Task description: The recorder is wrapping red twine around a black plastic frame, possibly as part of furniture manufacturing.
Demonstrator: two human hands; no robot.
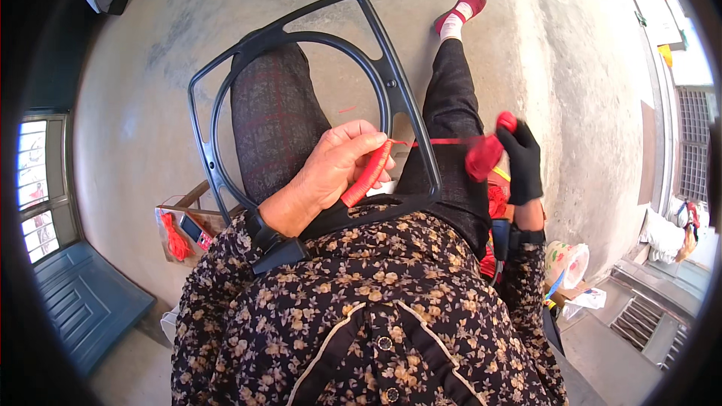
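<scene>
The grey concrete floor (594, 135) spans the upper half of the frame. Above it, from upper left to centre, a glossy black squared frame with an inner ring (390, 75) lies across my dark-trousered thighs (271, 116). I judge it stiff, light for its span and somewhat slippery on bare bars; the sound place to take hold is the ring or an outer bar, with the thighs bearing the rest. At lower left stands a pale open-topped box (163, 237), a loose hank of red strands (176, 239) hanging at its side.

My bare left hand (338, 159), at centre, is closed on the ring's lower-right arc, thumb uppermost. My right hand (524, 162), in a black glove, is right of centre; its fingers appear closed against a soft, bright red bundle (483, 158), though blur hides their exact placement. I judge the bundle light and easily squeezed, best held in the palm.

Under the left fingers, the arc carries a tight red-wound section (367, 179), apparently firm and ridged, giving better purchase than bare bar. From its upper end a thin, flat red strip (444, 140) runs rightward to the bundle, nearly straight; I judge it pliant, and best pinched close to the ring.
</scene>
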